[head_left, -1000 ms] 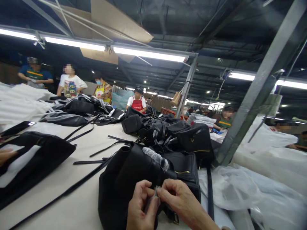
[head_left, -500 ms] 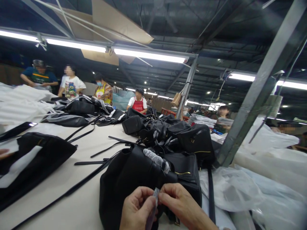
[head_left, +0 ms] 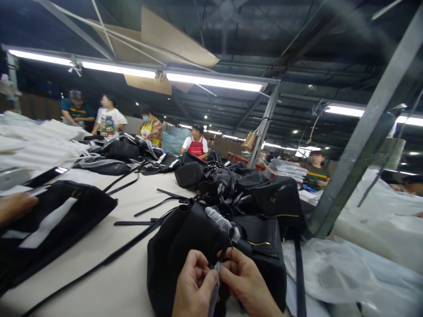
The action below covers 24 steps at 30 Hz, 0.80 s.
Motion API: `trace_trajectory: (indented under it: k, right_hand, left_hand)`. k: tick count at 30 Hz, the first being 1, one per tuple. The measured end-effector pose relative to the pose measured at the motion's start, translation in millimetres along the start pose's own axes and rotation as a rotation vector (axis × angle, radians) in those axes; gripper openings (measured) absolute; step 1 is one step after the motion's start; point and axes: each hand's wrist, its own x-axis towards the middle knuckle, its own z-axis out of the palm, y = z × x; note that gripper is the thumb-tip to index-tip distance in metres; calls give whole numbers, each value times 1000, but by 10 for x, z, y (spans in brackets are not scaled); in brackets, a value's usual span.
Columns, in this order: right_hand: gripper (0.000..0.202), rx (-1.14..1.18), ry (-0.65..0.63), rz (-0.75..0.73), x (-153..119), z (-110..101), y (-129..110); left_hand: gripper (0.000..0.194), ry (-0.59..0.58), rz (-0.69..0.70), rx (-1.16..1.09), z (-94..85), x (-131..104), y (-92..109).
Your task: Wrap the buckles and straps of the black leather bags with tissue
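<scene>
Low in the head view, my left hand [head_left: 194, 281] pinches a narrow strip of clear plastic film [head_left: 214, 294], which seems to be wrapped round a strap. My right hand [head_left: 243, 278] closes thumb and fingers on the strip's upper end, touching my left fingertips. A thin dark strap end pokes up by the right fingers. Right behind both hands stands a black leather bag [head_left: 180, 246], its handle [head_left: 220, 220] wrapped in plastic film. Long black straps [head_left: 109, 259] trail from it to the left across the pale table [head_left: 132, 268].
More black bags [head_left: 231, 180] pile up beyond. At left, another person's hand [head_left: 20, 207] rests on a black bag [head_left: 76, 220] with white paper. A metal post [head_left: 360, 136] and plastic sheeting [head_left: 333, 268] stand right. Several co-workers work behind the table.
The view has swung slightly left. My right fingers have shifted on the film strip, and a dark strap end now shows above them. The other person's hand reaches further over the left bag.
</scene>
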Motion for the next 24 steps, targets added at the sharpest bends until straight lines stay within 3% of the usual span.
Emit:
trace_trajectory:
  k: [5, 12, 18, 24]
  right_hand:
    - [36, 174, -40, 24, -64, 29, -51]
    - [47, 516, -236, 142, -17, -6, -45]
    - [54, 330, -235, 18, 17, -3, -48]
    - [50, 274, -316, -5, -13, -88, -35]
  left_hand:
    - [50, -22, 6, -125, -29, 24, -108]
    - [53, -150, -36, -387, -118, 31, -136]
    - [51, -196, -77, -469, -114, 39, -77]
    - [51, -257, -253, -439, -250, 58, -24]
